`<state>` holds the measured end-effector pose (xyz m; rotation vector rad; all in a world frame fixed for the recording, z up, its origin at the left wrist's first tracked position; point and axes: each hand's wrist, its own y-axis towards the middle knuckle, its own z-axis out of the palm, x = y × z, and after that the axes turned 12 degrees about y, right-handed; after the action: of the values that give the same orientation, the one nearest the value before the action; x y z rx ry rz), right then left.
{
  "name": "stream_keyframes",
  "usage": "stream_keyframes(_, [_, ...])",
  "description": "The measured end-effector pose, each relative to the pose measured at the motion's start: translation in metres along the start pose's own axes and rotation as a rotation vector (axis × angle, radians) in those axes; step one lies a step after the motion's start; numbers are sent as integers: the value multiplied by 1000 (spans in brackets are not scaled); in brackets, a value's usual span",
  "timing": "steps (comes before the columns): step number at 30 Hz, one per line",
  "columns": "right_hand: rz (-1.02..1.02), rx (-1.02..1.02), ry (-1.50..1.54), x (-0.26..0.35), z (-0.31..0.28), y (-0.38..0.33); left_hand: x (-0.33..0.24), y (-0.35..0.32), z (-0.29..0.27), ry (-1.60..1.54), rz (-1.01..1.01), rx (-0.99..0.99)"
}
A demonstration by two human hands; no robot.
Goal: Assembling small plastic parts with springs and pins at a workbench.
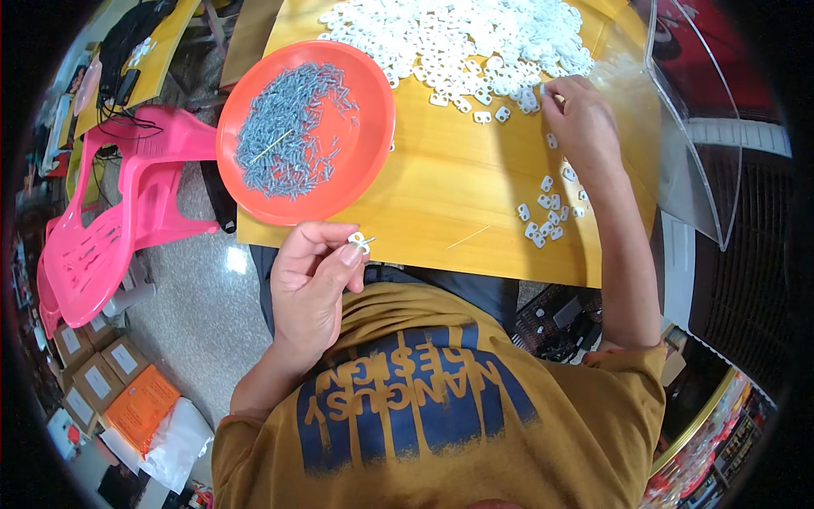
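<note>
Fingertips and far edges lost to view at a cluttered table [441, 182]

The right hand [581, 119] covers whatever its fingertips pinch at the white heap [458, 34], whose far side the frame cuts off; the left hand [309, 284] holds a white piece [359, 242] too small to make out; the orange plate [369, 127] hides the table's corner.

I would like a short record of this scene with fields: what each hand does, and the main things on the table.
left hand: pinches a small white clip with a pin in it, near the table edge
right hand: reaches into the pile of white clips
orange plate: holds many small grey pins
small group of clips: lies beside the right forearm
table: yellow wood
pink chair: left of the table
</note>
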<state>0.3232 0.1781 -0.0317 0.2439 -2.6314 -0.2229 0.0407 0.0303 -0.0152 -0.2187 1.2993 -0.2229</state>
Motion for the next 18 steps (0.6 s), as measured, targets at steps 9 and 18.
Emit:
stream_keyframes(9, [-62, -6, -102, 0, 11, -1, 0, -4, -1, -1, -33, -23])
stream_keyframes(18, [-133, -100, -39, -8, 4, -6, -17, -5, 2, -43, -17, 60])
